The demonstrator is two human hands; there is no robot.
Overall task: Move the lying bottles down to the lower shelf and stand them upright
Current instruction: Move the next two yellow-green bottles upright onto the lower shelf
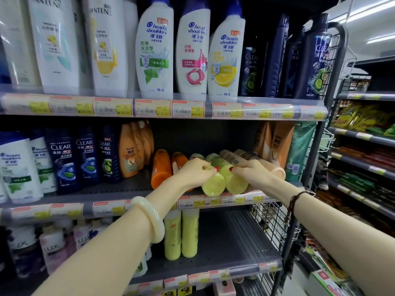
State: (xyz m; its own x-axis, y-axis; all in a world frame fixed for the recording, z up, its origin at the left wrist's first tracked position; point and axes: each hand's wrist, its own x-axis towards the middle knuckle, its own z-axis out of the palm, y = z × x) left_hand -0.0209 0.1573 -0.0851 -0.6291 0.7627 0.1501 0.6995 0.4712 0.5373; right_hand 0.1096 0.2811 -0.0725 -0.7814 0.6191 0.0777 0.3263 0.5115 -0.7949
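Observation:
Several bottles lie on their sides on the middle shelf (119,188). Two yellow-green ones point their bases outward at the shelf edge. My left hand (195,170) is closed over the left yellow-green bottle (212,185). My right hand (254,169) is closed over the right yellow-green bottle (235,182). Two orange bottles (160,169) lie to their left and beige bottles (233,158) lie to their right. On the lower shelf (237,238), two yellow-green bottles (181,236) stand upright side by side.
Dark Clear bottles (85,154) and upright orange bottles (130,150) stand left on the middle shelf. White shampoo bottles fill the top shelf (162,107). Lux bottles (53,248) stand lower left. A wire side panel (269,225) closes the right end. Another shelving unit (363,146) stands at right.

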